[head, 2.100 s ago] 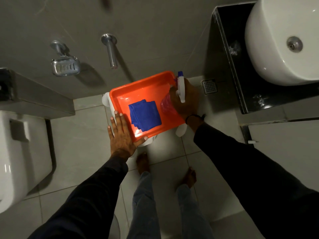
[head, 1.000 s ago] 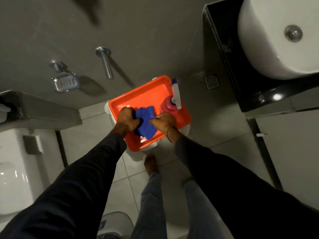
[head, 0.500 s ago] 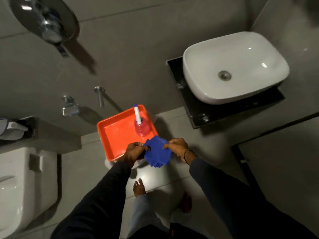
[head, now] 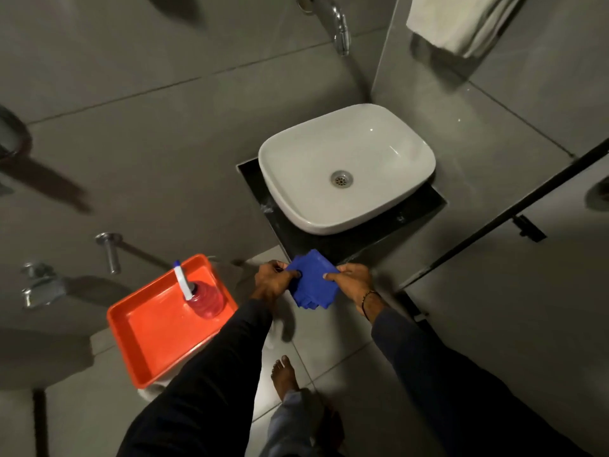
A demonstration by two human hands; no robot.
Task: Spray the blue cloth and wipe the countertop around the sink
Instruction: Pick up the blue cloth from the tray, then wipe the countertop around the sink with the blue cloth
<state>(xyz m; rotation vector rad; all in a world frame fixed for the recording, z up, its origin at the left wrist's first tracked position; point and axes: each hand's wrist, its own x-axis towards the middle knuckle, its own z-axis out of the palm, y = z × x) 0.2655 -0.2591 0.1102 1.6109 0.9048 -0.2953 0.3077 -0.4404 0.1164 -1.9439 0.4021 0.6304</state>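
The folded blue cloth [head: 313,279] hangs in the air between both hands, just in front of the black countertop [head: 333,240]. My left hand [head: 271,282] pinches its left edge and my right hand [head: 351,279] pinches its right edge. A white basin [head: 346,166] sits on the countertop. The pink spray bottle [head: 205,300] with a white and blue nozzle stands upright in the orange tray [head: 158,331] at the lower left, apart from both hands.
A wall tap [head: 339,26] juts out above the basin. A white towel [head: 461,21] hangs at the top right. Chrome wall fittings [head: 108,252] sit left of the tray, which rests on a white stool. My bare foot [head: 285,377] stands on the tiled floor.
Both hands took the blue cloth out of the tray and carried it right toward the countertop. The spray bottle was let go and stays in the tray. The view has tilted up.
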